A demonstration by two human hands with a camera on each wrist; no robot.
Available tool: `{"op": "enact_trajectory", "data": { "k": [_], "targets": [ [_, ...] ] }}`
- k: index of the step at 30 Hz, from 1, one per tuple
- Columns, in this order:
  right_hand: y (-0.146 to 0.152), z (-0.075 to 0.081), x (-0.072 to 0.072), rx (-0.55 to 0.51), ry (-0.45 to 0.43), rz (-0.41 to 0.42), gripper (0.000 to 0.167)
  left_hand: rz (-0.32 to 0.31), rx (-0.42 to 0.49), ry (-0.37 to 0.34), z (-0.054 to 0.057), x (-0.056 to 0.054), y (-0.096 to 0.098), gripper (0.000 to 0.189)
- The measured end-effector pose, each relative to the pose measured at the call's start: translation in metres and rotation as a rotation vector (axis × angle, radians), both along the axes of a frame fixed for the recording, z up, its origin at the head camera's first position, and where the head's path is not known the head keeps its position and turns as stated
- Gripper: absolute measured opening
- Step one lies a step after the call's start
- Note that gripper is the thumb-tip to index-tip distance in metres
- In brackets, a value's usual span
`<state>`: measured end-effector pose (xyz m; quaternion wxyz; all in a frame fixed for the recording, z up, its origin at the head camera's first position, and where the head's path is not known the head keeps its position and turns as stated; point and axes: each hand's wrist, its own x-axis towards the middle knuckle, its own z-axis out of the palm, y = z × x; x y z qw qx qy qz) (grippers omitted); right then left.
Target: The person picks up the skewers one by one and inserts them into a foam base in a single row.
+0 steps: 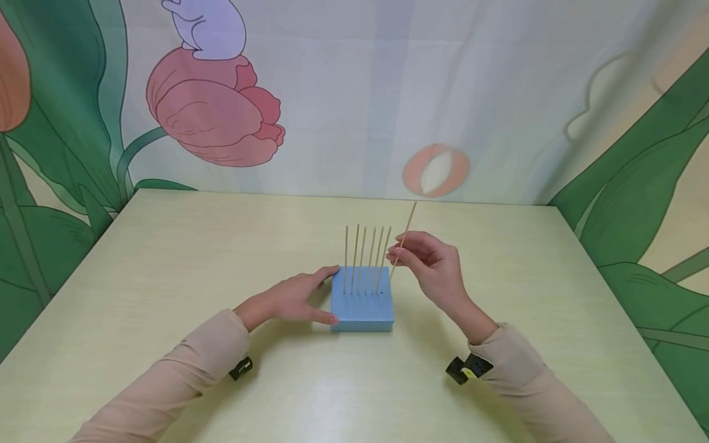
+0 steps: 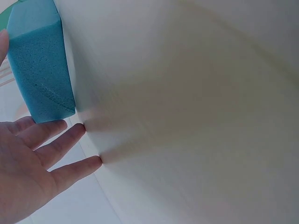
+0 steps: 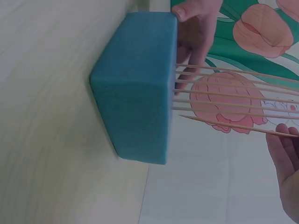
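A light blue foam block [image 1: 362,311] lies on the table with several thin wooden sticks [image 1: 362,258] standing in a row in its top. My left hand [image 1: 296,298] holds the block at its left side, thumb at the near corner and forefinger at the far corner; the other fingers spread toward the table in the left wrist view. Between thumb and fingertips, my right hand [image 1: 434,264] pinches another wooden stick [image 1: 410,218], slanted, right of the row. Its pointed lower end hovers just off the block's top in the right wrist view. A small dark hole [image 1: 381,293] shows at the row's right end.
The pale wooden table [image 1: 249,381] spreads around the block. Behind it hangs a curtain [image 1: 332,123] printed with flowers, leaves and a rabbit. A black strap device [image 1: 469,368] sits on the right wrist, another [image 1: 240,368] on the left.
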<state>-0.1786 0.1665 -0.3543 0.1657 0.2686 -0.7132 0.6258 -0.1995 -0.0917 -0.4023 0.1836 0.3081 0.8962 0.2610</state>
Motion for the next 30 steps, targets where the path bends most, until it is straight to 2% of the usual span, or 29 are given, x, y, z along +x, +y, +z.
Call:
{"op": "enact_trajectory", "data": {
  "k": [13, 25, 30],
  "targets": [
    [-0.007, -0.007, 0.0, 0.041, 0.066, -0.015, 0.015, -0.003, 0.0, 0.001, 0.001, 0.0, 0.001, 0.1],
    [-0.009, -0.023, 0.006, 0.144, -0.018, -0.066, 0.012, 0.002, -0.011, 0.008, 0.001, -0.001, 0.001, 0.1],
    [-0.014, -0.015, 0.014, 0.175, 0.021, -0.097, 0.01, 0.003, -0.01, 0.009, -0.001, -0.001, 0.001, 0.1]
  ]
}}
